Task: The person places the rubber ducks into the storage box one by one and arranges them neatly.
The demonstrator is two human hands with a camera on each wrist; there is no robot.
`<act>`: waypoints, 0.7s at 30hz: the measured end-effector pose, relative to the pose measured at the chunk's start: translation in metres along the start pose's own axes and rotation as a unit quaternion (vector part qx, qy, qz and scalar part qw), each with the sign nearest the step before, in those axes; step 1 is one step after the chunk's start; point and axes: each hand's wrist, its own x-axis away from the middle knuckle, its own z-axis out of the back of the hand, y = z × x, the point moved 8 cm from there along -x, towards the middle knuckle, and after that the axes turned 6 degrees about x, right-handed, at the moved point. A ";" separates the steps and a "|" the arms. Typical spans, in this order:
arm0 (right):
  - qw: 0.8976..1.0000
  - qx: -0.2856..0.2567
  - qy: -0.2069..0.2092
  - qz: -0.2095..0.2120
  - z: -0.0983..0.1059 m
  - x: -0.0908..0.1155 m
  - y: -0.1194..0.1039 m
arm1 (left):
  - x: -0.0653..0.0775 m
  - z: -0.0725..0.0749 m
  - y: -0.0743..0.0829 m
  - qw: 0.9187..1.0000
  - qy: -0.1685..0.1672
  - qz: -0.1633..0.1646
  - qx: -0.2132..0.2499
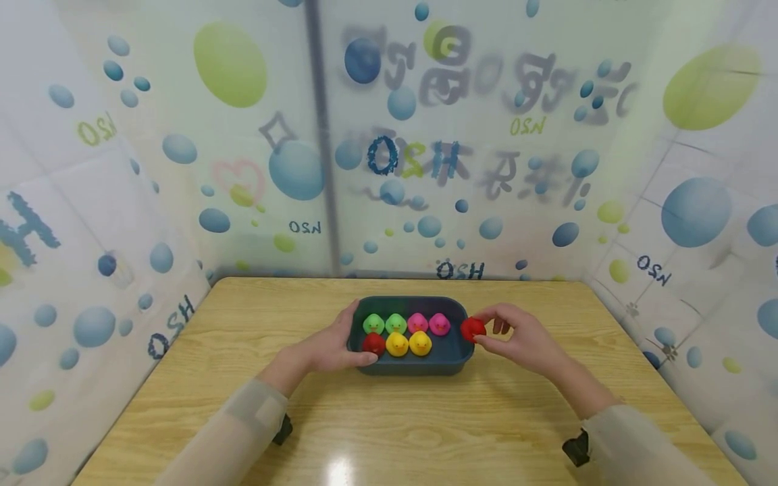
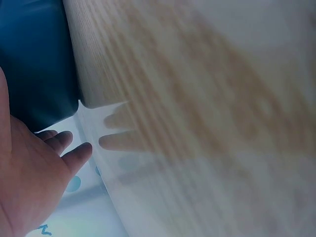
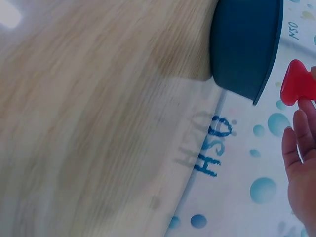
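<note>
A dark blue plastic tray (image 1: 419, 369) stands on the table with small rubber ducks in it. At the back are two green ducks (image 1: 385, 324) and two pink ducks (image 1: 428, 324); in front are a red duck (image 1: 373, 344) and two yellow ducks (image 1: 408, 344). My left hand (image 1: 331, 345) rests against the tray's left end, thumb along the front rim, fingers fairly straight beside the wall. My right hand (image 1: 523, 337) pinches another red duck (image 1: 473, 329) between thumb and fingertips, at the tray's right rim. In the right wrist view this red duck (image 3: 297, 84) is raised beside the tray (image 3: 247, 44).
The wooden table (image 1: 401, 425) reaches to a back curtain (image 1: 389, 223) printed with bubbles and letters. Similar printed sheets (image 1: 699, 223) flank both sides. Inside the tray, bare floor (image 1: 450, 347) shows at the front right.
</note>
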 end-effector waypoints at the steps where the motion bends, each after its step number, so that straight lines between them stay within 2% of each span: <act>1: 1.000 0.000 -0.004 0.002 -0.002 -0.002 -0.002 | 0.000 0.000 0.000 1.000 0.000 0.002 0.000; 11: 0.998 0.034 -0.043 0.012 -0.030 -0.023 -0.012 | -0.001 -0.001 0.001 1.000 0.004 -0.003 0.000; 21: 0.994 0.049 -0.086 -0.049 -0.049 -0.032 -0.005 | -0.001 -0.001 0.000 1.000 0.002 -0.001 -0.001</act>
